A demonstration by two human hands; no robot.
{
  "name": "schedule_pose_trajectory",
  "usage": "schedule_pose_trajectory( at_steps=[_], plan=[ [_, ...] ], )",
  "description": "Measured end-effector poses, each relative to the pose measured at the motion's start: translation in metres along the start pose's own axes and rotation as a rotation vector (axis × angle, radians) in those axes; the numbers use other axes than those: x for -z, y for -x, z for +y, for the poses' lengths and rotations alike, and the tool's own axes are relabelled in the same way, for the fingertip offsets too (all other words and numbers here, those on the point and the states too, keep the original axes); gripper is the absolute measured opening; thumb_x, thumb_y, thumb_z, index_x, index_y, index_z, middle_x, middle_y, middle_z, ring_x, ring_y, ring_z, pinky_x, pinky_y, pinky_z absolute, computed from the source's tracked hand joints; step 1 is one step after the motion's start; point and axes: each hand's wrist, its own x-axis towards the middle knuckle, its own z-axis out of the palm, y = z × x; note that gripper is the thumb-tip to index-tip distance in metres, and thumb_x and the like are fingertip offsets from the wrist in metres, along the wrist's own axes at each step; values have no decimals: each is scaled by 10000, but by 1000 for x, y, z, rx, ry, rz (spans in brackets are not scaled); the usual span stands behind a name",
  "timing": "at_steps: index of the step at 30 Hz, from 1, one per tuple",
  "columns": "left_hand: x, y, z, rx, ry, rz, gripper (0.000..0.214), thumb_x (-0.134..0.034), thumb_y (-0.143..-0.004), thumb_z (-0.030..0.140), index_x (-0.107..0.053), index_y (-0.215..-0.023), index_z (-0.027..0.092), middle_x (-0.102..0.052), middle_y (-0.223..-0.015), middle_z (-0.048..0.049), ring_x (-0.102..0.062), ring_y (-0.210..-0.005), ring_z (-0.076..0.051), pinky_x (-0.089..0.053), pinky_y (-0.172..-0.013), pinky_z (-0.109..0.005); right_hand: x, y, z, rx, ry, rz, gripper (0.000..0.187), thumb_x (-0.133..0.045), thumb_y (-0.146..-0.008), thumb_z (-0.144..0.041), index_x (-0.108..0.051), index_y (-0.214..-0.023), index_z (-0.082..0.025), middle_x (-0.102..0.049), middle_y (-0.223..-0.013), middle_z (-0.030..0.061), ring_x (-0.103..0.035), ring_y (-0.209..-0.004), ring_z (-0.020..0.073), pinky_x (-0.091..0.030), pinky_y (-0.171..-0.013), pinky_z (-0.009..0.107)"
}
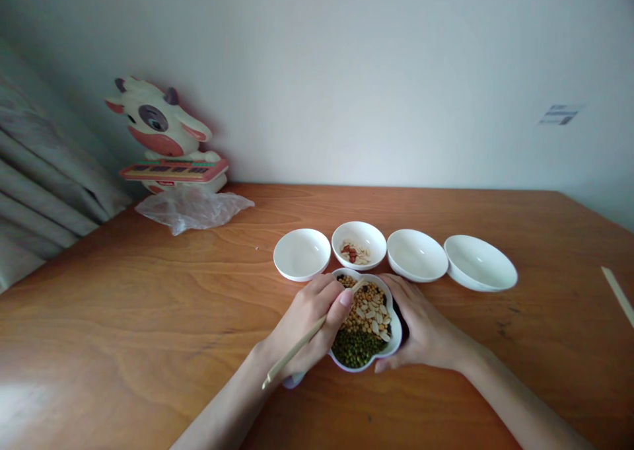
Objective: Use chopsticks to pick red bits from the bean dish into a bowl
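Observation:
A flower-shaped dish (395, 331) with a pale rim holds green beans (355, 349), yellow beans (364, 299) and shelled peanut halves (376, 319). A few dark beans show near its far edge. My left hand (312, 314) is closed around a thin wooden stick (296, 348), whose far tip is over the beans in the dish. Whether that tip touches or grips anything is too small to tell. My right hand (428, 328) wraps the dish's right side. Beyond the dish, a white bowl (375, 234) contains peanut halves and reddish pieces.
White bowls (301, 253) (417, 255) (479, 262) stand in a row with the peanut bowl on the wooden table (148, 331). A cow toy keyboard (173, 169) and a clear plastic bag (198, 211) lie back left. Another wooden strip (618, 293) is at right.

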Motion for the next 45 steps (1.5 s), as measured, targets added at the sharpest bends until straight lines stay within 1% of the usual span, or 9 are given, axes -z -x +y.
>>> schedule_pose_trajectory(
  at_steps=[4,8,15,20,23,30,38,41,45],
  plan=[
    [0,-1,-2,-13,-25,-45,538,-306,-1232,511,-604,-894,218,-713,-992,-75,-661,-933,-246,-589,-957,-428,-1,0,1,-3,-11,13,1444,-1017,-577,-825,-314,-1744,-345,-577,-1628,194,-573,-1502,508,-481,-1257,719],
    [1,-1,-4,-43,-15,-93,595,-248,-1241,502,-595,-858,208,-698,-1017,-76,-655,-931,-237,-572,-961,-415,-2,0,0,11,0,39,1463,-1020,-570,-823,-324,-1755,-324,-585,-1629,205,-577,-1493,514,-501,-1241,693],
    [2,-1,-1,-46,-71,-79,572,-266,-1239,509,-593,-878,208,-680,-983,-71,-642,-940,-249,-548,-978,-442,1,-5,-4,-8,-33,11,1384,-1027,-564,-812,-405,-1698,-317,-613,-1592,186,-593,-1464,490,-470,-1263,687],
    [3,-2,4,-70,-55,-131,546,-271,-1236,517,-570,-900,206,-686,-1024,-87,-652,-968,-252,-566,-974,-437,2,-5,-7,6,-44,7,1335,-1036,-584,-785,-414,-1664,-306,-595,-1611,182,-588,-1475,465,-459,-1280,649],
    [3,-3,3,-70,-35,-150,552,-267,-1234,535,-561,-900,208,-676,-1027,-89,-652,-979,-251,-579,-970,-430,1,-5,-6,4,-39,21,1357,-1033,-579,-792,-403,-1673,-295,-593,-1607,192,-584,-1475,474,-463,-1268,657],
    [2,-8,-2,-104,-34,-153,561,-259,-1238,545,-561,-909,205,-665,-1047,-90,-652,-991,-241,-582,-977,-419,-2,-3,-1,16,-19,22,1361,-1044,-575,-774,-389,-1664,-285,-579,-1612,213,-571,-1489,492,-477,-1253,660],
    [3,-8,-6,-218,-93,-150,539,-282,-1252,471,-600,-914,196,-661,-940,-62,-641,-921,-225,-563,-902,-376,-1,-4,-4,11,-29,14,1346,-1040,-598,-760,-377,-1680,-309,-591,-1589,195,-582,-1464,483,-456,-1263,680],
    [3,-7,-9,-224,-109,-132,537,-322,-1250,488,-637,-940,183,-673,-952,-64,-649,-891,-212,-556,-846,-348,-1,-4,-3,7,-29,9,1314,-1044,-621,-725,-370,-1670,-309,-580,-1595,195,-575,-1471,474,-453,-1271,675],
    [2,-6,-13,-246,-121,-101,520,-366,-1246,483,-665,-952,176,-683,-942,-58,-660,-880,-203,-552,-818,-327,-1,-3,-2,-6,-27,5,1339,-1047,-603,-737,-368,-1672,-303,-578,-1589,195,-570,-1474,473,-454,-1275,670]
  ],
)
